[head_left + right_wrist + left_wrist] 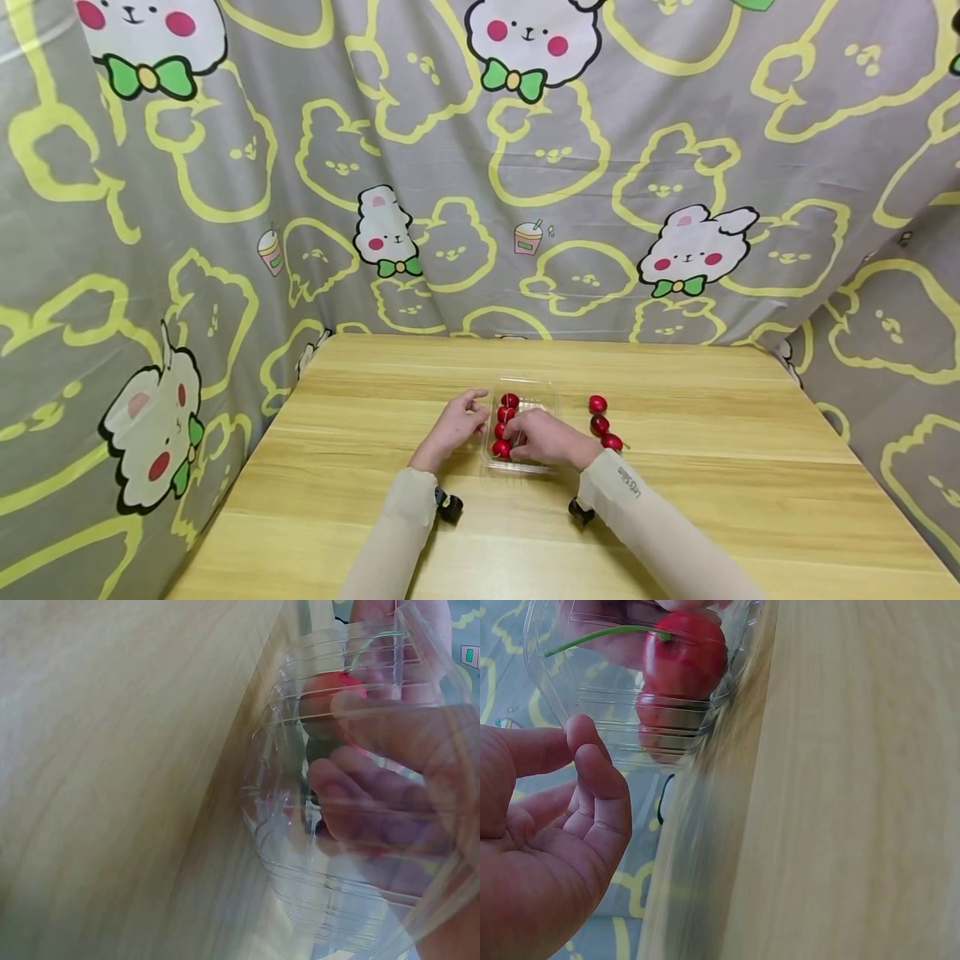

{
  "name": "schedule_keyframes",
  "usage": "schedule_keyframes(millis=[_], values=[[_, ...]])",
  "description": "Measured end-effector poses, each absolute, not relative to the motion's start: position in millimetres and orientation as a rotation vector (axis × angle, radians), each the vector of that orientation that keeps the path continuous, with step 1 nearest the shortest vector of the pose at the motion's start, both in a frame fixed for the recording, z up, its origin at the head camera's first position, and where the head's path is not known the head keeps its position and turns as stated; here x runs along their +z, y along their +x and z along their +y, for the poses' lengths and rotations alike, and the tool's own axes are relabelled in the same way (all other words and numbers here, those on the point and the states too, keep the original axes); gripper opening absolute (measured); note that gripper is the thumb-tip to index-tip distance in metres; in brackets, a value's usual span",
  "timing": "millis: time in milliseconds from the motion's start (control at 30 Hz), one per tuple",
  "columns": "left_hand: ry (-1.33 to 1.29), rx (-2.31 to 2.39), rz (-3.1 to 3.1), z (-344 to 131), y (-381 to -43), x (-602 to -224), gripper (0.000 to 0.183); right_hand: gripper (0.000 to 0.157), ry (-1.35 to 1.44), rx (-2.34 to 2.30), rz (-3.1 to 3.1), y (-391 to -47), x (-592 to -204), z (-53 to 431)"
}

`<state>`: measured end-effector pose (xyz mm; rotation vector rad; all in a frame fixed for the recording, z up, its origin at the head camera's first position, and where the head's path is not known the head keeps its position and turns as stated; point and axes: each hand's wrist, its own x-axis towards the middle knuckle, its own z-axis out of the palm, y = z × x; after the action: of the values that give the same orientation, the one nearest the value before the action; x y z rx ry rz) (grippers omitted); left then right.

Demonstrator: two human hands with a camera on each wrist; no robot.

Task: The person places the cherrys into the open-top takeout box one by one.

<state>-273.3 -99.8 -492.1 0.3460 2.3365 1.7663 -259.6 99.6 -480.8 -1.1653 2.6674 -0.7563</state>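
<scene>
A clear plastic box (536, 468) stands on the table with several red cherries (501, 450) lined up along its left side. My right hand (551, 437) reaches into it, thumb and fingers apart beside the nearer cherries. Through the box wall in the right wrist view, the fingers (337, 795) are bent, and whether they touch a cherry is hard to tell. My left hand (453, 425) is at the box's left edge with loosely curled fingers. In the left wrist view, a cherry with a green stem (686, 656) shows through the plastic near this left hand (562, 825).
Three more cherries (599, 425) lie in a short row on the wooden table (712, 500), right of the box. Behind and beside the table hangs a grey curtain (450, 167) with cartoon animals. A small black camera (450, 507) is strapped to the left wrist.
</scene>
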Motion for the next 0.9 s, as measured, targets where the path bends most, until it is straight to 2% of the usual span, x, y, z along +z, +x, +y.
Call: schedule_keyframes(millis=[500, 900], values=[[0.339, 1.776, 2.33, -99.5, -272.7, -492.8, 0.043, 0.016, -1.156, -0.814, 2.641, -257.1, -477.8, 104.1], [0.3, 1.767, 2.34, -100.2, -272.8, -495.4, 0.046, 0.02, -1.043, -0.891, 2.749, -254.7, -463.9, 132.3]])
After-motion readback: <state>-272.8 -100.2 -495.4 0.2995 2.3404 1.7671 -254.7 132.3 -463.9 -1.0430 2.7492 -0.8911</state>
